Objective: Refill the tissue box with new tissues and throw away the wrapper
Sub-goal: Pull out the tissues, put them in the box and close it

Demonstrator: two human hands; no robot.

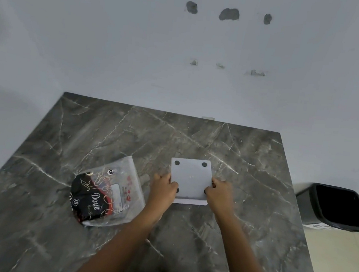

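A white square tissue box [190, 177] lies upside down on the dark marble table [129, 134], its base with black rubber feet facing up. My left hand [163, 188] grips its left edge and my right hand [219, 194] grips its right edge. To the left lies a pack of new tissues [107, 191] in a clear wrapper printed in black and red, flat on the table and untouched.
A black waste bin [336, 207] with a dark liner stands on the floor past the table's right edge. A white wall with patched holes rises behind the table. The table's far edge meets the wall.
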